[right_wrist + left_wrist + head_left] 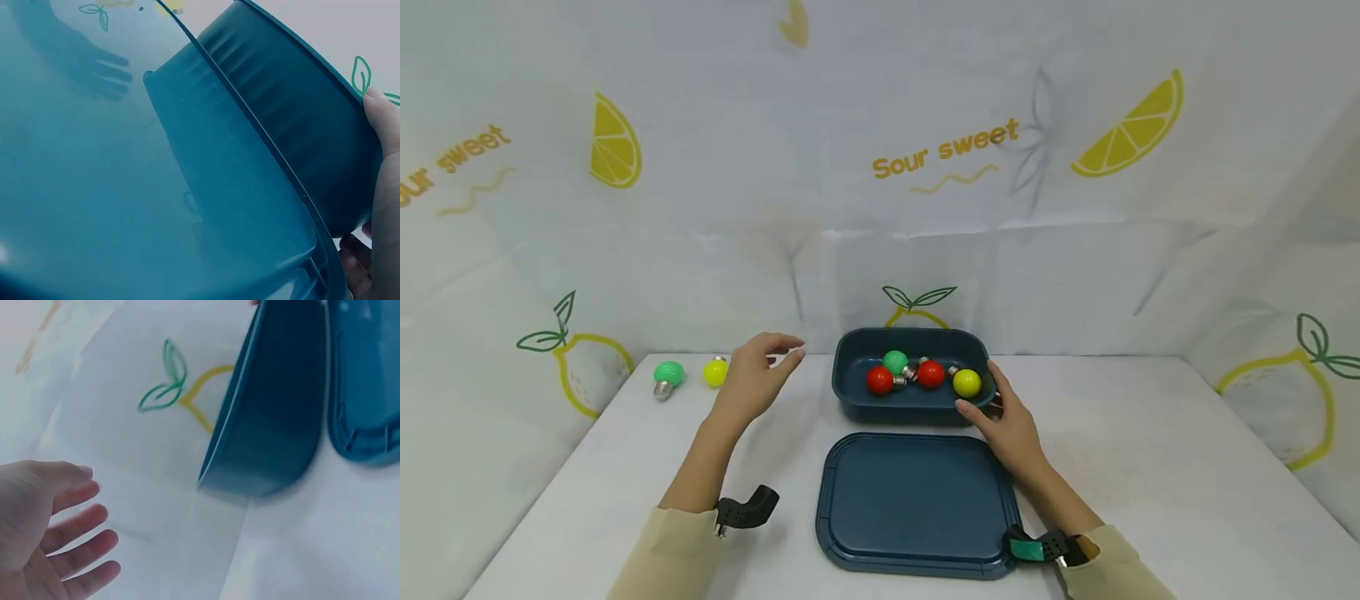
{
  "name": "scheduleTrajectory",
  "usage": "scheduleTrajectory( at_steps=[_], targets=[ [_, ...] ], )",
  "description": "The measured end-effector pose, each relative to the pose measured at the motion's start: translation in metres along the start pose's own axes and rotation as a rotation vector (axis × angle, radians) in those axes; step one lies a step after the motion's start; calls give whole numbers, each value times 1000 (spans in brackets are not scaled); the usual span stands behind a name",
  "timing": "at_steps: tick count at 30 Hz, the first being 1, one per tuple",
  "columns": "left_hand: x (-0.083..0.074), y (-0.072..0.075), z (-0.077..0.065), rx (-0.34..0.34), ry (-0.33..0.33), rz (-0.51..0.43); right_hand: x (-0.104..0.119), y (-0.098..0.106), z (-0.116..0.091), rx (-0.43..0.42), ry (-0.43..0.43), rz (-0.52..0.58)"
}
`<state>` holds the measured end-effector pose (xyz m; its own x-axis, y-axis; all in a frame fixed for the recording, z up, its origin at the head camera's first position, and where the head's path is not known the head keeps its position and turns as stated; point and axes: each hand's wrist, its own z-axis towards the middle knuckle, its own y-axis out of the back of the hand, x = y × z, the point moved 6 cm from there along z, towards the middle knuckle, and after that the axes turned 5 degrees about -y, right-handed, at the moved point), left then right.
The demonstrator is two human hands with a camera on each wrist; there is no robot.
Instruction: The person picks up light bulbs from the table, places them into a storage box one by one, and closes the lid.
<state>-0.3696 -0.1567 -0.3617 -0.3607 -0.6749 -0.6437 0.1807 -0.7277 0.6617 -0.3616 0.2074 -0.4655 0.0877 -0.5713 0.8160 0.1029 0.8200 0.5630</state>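
Observation:
My right hand (pixel 1011 425) grips the right end of a dark blue plastic box (pixel 880 412), its thumb at the rim and its other fingers round the outside. In the right wrist view the thumb (pixel 381 112) lies against the box wall (pixel 281 112). Inside are a green light bulb (pixel 895 362), two red light bulbs (pixel 931 374) and a yellow light bulb (pixel 967 383). My left hand (pixel 756 375) hovers left of the box with nothing in it, fingers loosely bent and apart in the left wrist view.
A dark blue lid (pixel 917 504) lies flat in front of the box. At the table's back left are another green light bulb (pixel 667 377) and a yellow one, partly hidden behind the left hand. A white printed cloth (pixel 730 250) hangs behind the white table (pixel 1150 467).

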Motion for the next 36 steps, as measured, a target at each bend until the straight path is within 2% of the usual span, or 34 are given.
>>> scheduleTrajectory(
  at_steps=[3, 6, 10, 16, 25, 28, 33, 36],
  targets=[
    [11, 14, -5, -54, 30, 15, -2, 1, -1, 0, -7, -8],
    [20, 26, -8, -97, 37, 83, -4, 2, -4, 1, -27, -19],
    [26, 32, -10, -109, 26, 175, -3, 0, -6, 7, -26, -17],
    [42, 32, -10, -104, 47, 227, 1, -1, -4, 0, -5, -10],
    [88, 38, -11, -129, 128, 261, 2, -4, 0, 9, -13, -9],
    [103, 35, -12, -130, 180, 270, 1, -3, 0, 2, -7, -4],
    [127, 25, -17, -110, 306, 265, -1, -1, 0, 1, -9, 2],
    [136, 22, -19, -106, 347, 237, -1, -1, 0, 2, -8, 0]
  ],
)
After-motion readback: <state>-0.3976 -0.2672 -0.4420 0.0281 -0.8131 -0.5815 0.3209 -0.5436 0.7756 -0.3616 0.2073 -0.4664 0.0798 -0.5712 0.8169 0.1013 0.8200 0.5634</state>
